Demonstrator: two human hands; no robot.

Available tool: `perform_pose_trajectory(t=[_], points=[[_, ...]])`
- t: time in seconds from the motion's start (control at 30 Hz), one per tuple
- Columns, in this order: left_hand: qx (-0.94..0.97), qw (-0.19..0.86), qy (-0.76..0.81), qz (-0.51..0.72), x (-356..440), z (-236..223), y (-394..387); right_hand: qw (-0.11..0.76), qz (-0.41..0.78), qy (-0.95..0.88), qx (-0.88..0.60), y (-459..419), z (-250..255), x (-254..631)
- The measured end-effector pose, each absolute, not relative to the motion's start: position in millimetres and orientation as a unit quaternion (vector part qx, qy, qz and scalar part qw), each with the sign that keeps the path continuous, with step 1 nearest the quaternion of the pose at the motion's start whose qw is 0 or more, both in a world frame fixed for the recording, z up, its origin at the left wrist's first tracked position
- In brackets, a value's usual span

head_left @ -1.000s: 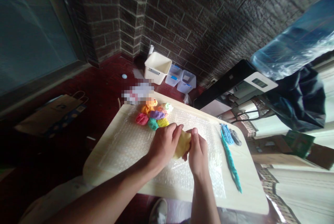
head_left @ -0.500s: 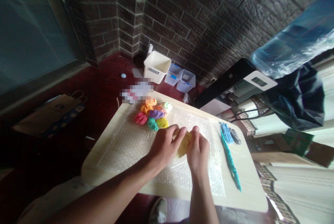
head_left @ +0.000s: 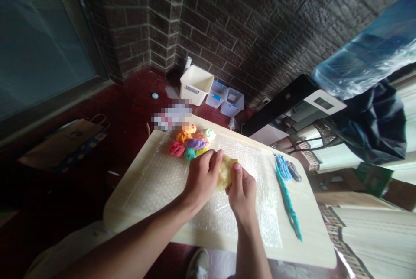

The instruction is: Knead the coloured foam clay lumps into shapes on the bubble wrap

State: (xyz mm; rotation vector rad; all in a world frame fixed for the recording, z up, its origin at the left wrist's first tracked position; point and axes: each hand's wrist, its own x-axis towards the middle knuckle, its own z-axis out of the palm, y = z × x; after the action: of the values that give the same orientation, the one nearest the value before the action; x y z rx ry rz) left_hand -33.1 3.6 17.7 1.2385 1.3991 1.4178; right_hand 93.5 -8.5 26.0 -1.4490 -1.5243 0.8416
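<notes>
The left hand (head_left: 202,176) and right hand (head_left: 242,190) pinched a yellow lump (head_left: 225,173) between them, above bubble wrap (head_left: 156,183). Partly hidden, it seemed half-worked, its shape uneven; coloured lumps (head_left: 196,144) sat bunched beyond, a teal strip (head_left: 289,203) already long.

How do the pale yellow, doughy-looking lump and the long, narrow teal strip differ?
Shape: the pale yellow, doughy-looking lump is compact and uneven, while the long, narrow teal strip is stretched out and slim.
Support: the lump is held between the left hand and right hand; the strip lies untouched on the pale wooden table.
Both look single-coloured.
</notes>
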Motion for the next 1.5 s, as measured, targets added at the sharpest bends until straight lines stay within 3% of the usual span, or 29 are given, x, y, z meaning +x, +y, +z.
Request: perform_pose_trajectory(t=[0.2,0.53,0.83,1.0,1.1,1.3,1.5], points=[[0.553,0.364,0.536,0.523,-34,20,3,0.475,0.457,-0.502,-0.559,-3,29,100],[0.581,0.314,0.557,0.503,-34,19,1,0.425,0.364,-0.581,-0.591,-4,32,98],[0.593,0.407,0.468,0.514,-30,18,-3,0.404,0.287,-0.644,-0.582,-5,30,100],[0.599,0.36,0.494,0.517,-30,21,-1,0.439,0.365,-0.581,-0.58,-10,32,94],[0.584,0.36,0.506,0.523,-32,22,0,0.411,0.395,-0.573,-0.589,-12,34,90],[0.485,0.483,0.5,0.531,-30,18,0,0.41,0.252,-0.627,-0.613,-7,27,93],[0.498,0.475,0.511,0.514,-30,17,1,0.456,0.442,-0.523,-0.569,-7,27,88]])
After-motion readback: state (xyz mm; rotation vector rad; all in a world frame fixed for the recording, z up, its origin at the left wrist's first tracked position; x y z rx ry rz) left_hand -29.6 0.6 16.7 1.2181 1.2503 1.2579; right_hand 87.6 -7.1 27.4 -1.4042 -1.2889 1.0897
